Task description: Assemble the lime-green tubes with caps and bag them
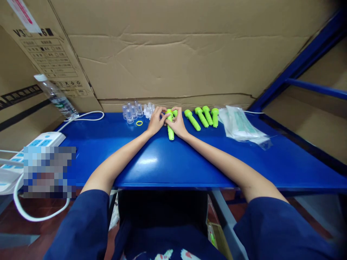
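Bench (146,159): cardboard sheet (168,65) behind the back edge. Back-left corner: bottle (58,97). Left edge, in front of bottle: power strip (45,141). Along the back edge, left to right: larger cups (129,115), with ring (139,125) in front and slightly right; smaller cups (148,110); left hand (157,122) and right hand (178,124), with one flashlight (170,131) between them, its tail toward the front edge; another partly behind right hand; four more flashlights (207,115) in a row; bags (240,124) near the back-right corner.
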### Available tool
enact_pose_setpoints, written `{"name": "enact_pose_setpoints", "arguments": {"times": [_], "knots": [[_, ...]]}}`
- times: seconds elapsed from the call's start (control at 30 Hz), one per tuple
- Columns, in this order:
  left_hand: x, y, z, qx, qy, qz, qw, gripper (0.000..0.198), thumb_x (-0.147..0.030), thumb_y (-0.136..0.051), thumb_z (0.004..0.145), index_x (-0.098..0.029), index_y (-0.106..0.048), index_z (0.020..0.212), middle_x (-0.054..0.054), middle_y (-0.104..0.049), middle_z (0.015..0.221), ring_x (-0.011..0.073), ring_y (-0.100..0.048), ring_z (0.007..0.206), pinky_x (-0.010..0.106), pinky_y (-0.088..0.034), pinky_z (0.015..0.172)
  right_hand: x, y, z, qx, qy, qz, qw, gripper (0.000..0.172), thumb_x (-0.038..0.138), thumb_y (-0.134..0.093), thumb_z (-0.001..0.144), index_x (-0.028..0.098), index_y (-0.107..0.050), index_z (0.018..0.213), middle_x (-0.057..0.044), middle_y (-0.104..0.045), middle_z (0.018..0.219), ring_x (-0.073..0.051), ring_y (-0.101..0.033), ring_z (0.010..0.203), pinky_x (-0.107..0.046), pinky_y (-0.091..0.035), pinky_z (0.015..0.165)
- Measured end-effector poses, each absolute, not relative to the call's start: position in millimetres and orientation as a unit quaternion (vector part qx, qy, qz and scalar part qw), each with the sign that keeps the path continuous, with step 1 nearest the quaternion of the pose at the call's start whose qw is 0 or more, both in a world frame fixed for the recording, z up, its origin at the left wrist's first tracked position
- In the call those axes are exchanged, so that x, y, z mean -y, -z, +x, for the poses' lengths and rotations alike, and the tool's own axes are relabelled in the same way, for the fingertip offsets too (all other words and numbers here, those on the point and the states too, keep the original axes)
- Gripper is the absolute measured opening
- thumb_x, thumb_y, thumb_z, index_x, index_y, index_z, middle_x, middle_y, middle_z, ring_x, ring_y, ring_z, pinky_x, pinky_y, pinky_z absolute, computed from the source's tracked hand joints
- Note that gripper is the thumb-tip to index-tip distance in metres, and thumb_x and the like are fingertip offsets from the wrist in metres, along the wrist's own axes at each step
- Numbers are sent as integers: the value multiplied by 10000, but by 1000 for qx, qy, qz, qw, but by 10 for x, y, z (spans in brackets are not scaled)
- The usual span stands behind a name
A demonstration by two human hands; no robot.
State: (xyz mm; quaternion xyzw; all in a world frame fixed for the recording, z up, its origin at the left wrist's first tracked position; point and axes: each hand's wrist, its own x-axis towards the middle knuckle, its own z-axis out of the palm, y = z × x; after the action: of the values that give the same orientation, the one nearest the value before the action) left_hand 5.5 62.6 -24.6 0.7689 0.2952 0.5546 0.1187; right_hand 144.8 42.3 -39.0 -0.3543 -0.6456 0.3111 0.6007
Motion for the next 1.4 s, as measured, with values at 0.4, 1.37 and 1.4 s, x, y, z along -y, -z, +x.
{"name": "enact_pose_setpoints", "arguments": {"times": [0.4, 1.37, 1.4], "knots": [[-656, 269, 52, -301, -534, 784, 98, 289, -471, -547, 996, -187, -553, 945, 67, -613, 945, 169, -602, 833, 311, -510, 802, -385, 381, 1447, 635, -318, -390, 587, 605, 496, -793, 733, 280, -337, 1067, 55, -547, 676, -225, -693, 584, -316, -536, 453], [-615, 283, 63, -301, -520, 788, 135, 365, -551, -552, 972, -195, -542, 891, 39, -619, 818, 176, -610, 757, 329, -513, 741, -347, 340, 1448, 631, -302, -402, 591, 662, 590, -781, 723, 284, -292, 1048, 72, -546, 673, -186, -650, 518, -290, -507, 450], [-607, 276, 65, -302, -527, 784, 131, 359, -548, -571, 963, -193, -548, 916, 52, -627, 862, 179, -617, 785, 328, -517, 741, -356, 345, 1447, 626, -309, -402, 593, 684, 591, -789, 711, 285, -280, 1050, 76, -550, 668, -193, -656, 519, -298, -515, 455]]}}
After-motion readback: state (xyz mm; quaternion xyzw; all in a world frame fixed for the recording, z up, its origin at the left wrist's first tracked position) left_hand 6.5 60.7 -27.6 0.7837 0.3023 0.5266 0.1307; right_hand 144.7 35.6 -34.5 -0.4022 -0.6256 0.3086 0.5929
